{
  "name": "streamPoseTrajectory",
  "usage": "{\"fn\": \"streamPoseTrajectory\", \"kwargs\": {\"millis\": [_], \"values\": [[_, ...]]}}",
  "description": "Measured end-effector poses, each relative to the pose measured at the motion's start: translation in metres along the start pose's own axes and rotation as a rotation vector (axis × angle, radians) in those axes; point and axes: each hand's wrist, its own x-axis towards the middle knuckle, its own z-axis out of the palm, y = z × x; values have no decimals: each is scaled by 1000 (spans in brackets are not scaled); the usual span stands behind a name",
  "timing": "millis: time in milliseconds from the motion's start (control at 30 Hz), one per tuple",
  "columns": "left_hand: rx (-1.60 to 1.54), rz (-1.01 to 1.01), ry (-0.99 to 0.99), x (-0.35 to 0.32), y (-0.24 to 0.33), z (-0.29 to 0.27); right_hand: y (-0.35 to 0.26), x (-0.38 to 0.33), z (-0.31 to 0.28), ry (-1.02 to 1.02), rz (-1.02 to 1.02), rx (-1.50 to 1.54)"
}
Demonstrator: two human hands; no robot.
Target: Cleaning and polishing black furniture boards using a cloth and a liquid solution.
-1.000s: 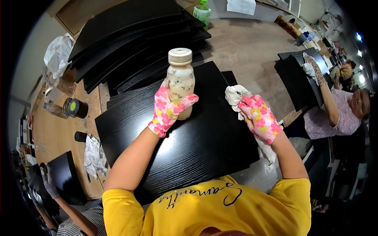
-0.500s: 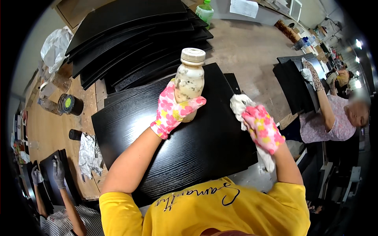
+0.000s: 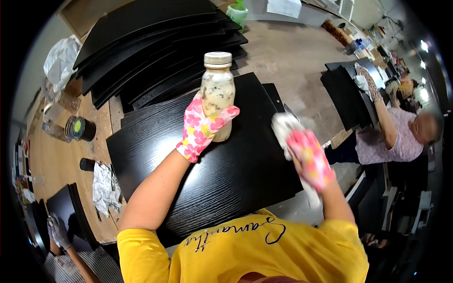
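My left hand (image 3: 202, 126), in a pink floral glove, grips a capped bottle (image 3: 218, 92) with stained, whitish contents. It holds the bottle over the glossy black board (image 3: 226, 174) in front of me. At the board's right edge, my right hand (image 3: 310, 158) in a matching glove is closed on a white rag (image 3: 284, 126). The rag bunches ahead of the fingers, and a tail of it hangs below the hand. Motion blurs the right hand and the rag. Other dark boards show beneath the top one at its right corner.
A tall stack of black boards (image 3: 151, 23) stands at the far left. Jars (image 3: 84, 129) and a crumpled cloth (image 3: 106, 188) lie on the wooden bench to the left. A green bottle (image 3: 237, 16) stands behind. Co-workers handle boards (image 3: 347, 96) at right and at lower left.
My right hand and the rag have shifted slightly and now look smeared by motion. The whole view has moved a little. At lower left, a co-worker's gloved hands have come lower on their board.
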Motion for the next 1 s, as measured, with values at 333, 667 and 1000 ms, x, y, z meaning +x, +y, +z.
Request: {"fn": "streamPoseTrajectory", "kwargs": {"millis": [333,667,1000], "values": [[33,82,-4,-6,11,5,43,170,53,-179,268,73],[-178,121,111,3,-3,-6,-8,18,4,-52,7,3],[47,238,148,-1,0,-2,-46,214,44,-131,251,713]]}}
